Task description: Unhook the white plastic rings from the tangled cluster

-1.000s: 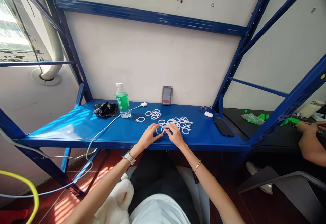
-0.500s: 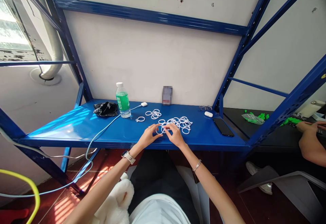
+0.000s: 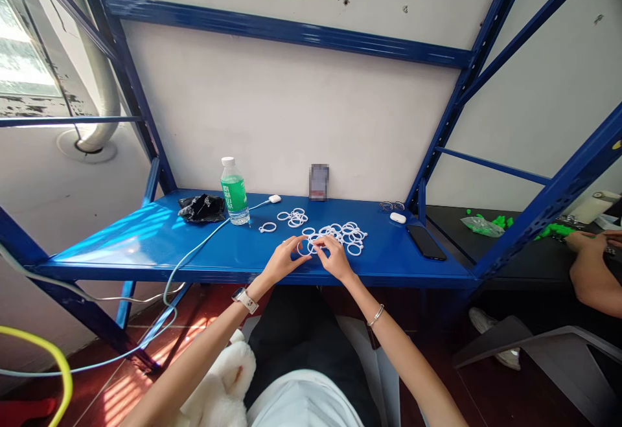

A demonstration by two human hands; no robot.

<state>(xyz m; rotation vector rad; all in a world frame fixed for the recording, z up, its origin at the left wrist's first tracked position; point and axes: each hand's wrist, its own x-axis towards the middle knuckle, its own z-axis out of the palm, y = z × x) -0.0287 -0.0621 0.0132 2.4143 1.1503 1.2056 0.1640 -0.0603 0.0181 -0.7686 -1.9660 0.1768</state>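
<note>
White ring (image 3: 298, 248) prob. clamped, L grip (image 3: 284, 260) + R grip (image 3: 335, 260); bottle (image 3: 234, 190) w/ clear liq. (image 3: 239, 217)

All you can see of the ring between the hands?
The ring is white, thin, round, open in the middle, plastic-looking. It is over the near part of the table, at the near left of the pile. The left hand appears to touch its left side, the right hand its right, fingers hiding parts. Unclear whether it links to others.
</note>
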